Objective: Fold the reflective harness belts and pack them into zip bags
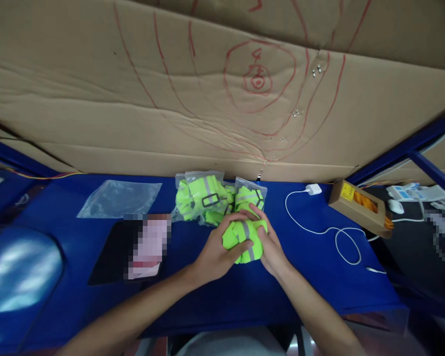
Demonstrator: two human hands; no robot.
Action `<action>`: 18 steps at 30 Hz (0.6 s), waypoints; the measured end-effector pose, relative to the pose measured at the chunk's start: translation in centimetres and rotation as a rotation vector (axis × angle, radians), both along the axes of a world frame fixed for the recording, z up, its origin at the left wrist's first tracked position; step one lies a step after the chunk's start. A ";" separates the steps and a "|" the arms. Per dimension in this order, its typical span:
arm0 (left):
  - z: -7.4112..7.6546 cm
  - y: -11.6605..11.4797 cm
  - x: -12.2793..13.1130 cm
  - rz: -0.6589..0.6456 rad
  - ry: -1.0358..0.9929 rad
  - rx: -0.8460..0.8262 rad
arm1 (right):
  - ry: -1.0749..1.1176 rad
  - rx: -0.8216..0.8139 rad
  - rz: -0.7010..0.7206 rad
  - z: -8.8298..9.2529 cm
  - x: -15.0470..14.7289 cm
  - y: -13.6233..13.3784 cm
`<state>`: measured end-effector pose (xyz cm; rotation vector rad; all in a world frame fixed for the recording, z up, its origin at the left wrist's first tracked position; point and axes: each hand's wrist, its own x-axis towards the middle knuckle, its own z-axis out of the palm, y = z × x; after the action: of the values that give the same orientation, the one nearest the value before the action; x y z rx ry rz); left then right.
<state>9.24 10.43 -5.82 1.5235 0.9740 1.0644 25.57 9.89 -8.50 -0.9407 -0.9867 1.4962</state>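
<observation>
Both my hands hold a folded neon-yellow reflective vest (pixel 247 236) with a grey stripe, above the front part of the blue table. My left hand (pixel 218 249) grips it from the left, thumb across its front. From the right, my right hand (pixel 272 247) wraps round its side and back. Just behind lie clear bags with more neon-yellow reflective pieces: a bigger bagged bundle (pixel 203 195) and a smaller bagged bundle (pixel 249 194). To the left, an unfilled clear plastic bag (pixel 120 199) lies flat.
A black mat (pixel 113 254) with a blurred pinkish item (pixel 150 247) is at left. A white charger (pixel 313 189) with its looping cable, and a cardboard box (pixel 359 207), stand at right. A cardboard wall (pixel 193 99) with red rings closes off the back; blue frame bars flank it.
</observation>
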 end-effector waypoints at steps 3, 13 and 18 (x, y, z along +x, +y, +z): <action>0.2 -0.2 -0.7 -0.107 0.051 0.033 | 0.069 -0.004 -0.058 -0.1 -0.9 -0.8; -0.6 -0.2 -3.2 -0.382 0.251 0.109 | 0.015 -0.307 0.064 -0.4 -1.2 -1.5; 2.3 1.7 -10.1 -0.073 0.309 0.106 | 0.133 -0.440 0.123 0.3 -1.8 -1.5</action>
<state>-0.82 12.15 -3.51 1.8344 1.0751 0.8548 23.73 8.37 -8.18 -1.0841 -0.6381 1.9000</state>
